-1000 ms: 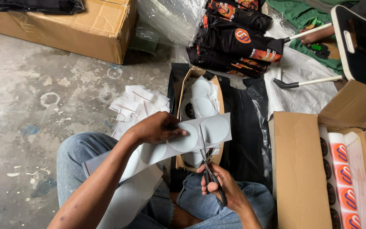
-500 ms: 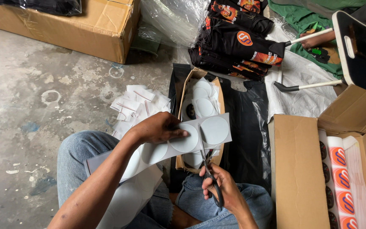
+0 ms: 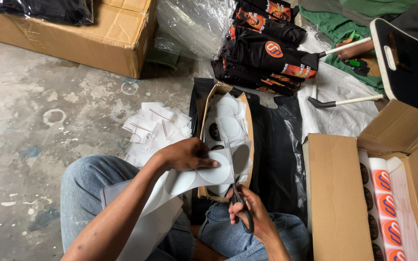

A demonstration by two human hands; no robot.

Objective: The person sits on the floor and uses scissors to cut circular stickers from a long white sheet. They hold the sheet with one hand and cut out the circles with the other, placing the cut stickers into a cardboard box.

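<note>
The left hand (image 3: pixel 185 155) pinches a long white strip of round stickers (image 3: pixel 189 178), which runs from the person's left knee up and rightward over the lap, its free end above the small open box (image 3: pixel 224 140) on the floor. The right hand (image 3: pixel 247 212) sits just below that free end, closed through the handles of black scissors (image 3: pixel 240 208). The blades point upward at the strip's lower edge, meeting it crosswise, probably between two circles. The right hand is nearer the cut line.

White sticker sheet (image 3: pixel 189 179) with round blanks, black scissors (image 3: pixel 242 212), blue jeans (image 3: pixel 85 193), brown cardboard boxes (image 3: pixel 337 193).
</note>
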